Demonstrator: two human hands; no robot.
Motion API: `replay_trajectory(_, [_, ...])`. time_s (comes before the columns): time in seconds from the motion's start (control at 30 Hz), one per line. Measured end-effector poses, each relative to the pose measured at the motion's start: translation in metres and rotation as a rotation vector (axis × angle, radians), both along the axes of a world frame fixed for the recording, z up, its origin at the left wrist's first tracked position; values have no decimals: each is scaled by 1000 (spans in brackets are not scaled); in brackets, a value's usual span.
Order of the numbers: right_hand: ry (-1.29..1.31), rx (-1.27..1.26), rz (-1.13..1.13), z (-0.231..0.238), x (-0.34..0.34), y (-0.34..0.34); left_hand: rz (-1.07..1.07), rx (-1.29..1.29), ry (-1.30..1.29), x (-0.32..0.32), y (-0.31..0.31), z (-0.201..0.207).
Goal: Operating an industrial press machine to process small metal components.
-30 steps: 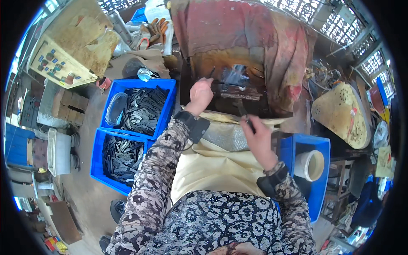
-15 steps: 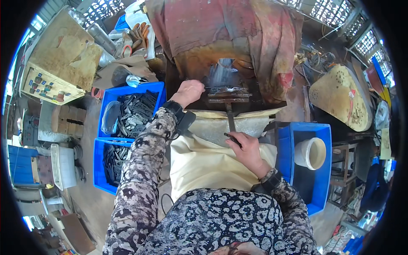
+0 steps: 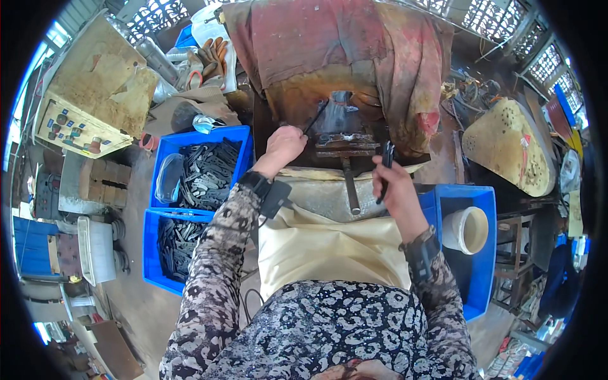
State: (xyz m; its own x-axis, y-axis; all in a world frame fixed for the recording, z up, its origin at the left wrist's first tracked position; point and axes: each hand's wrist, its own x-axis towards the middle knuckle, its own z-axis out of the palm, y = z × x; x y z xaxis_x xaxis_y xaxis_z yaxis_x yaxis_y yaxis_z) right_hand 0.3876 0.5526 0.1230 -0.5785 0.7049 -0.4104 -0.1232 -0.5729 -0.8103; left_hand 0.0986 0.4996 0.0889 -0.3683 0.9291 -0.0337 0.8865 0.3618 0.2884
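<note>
Head view. Operator: From the left side, what lies around me?

Guide: On your left stand two blue bins, one nearer to you than the other, with many dark flat pieces inside. Then comes your left hand. Its fingers are folded, and the grip appears clamped on the lower end of a thin dark rod. This rod leans: its far end goes away from you and to the right.

Operator: And in the middle?

Guide: Just right of your left fist there is a rusty metal block, its long axis lying across, from left to right. A metal bar comes out from it toward you.

Operator: Which of my hands is nearer to that bar?

Guide: Your right hand. It is to the right of the bar, apart from it. Its grip is together on a slim dark piece; if this is one piece or several, I cannot tell.

Operator: How does it lie against the block?

Guide: This is the relation to watch. The piece is just beside the right end of the block, but its long axis points away from you, so it stands nearly crosswise to the block. Further right is another blue bin, with a white bucket inside.
</note>
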Motion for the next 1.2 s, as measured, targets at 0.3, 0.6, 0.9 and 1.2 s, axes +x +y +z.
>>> replay_trajectory(0.3, [500,-155,-159,-7,-67,9,-43,254,67,75,-34,55])
replay_trajectory(0.6, [486,-66,-143,-16,-67,3,-201,281,112,117,-39,43])
replay_trajectory(0.9, [33,261,-109,-39,-46,73,53,244,-959,58,-31,81])
replay_trajectory(1.2, [-752,1256,-175,-67,-39,75,131,301,-735,-11,18,-18])
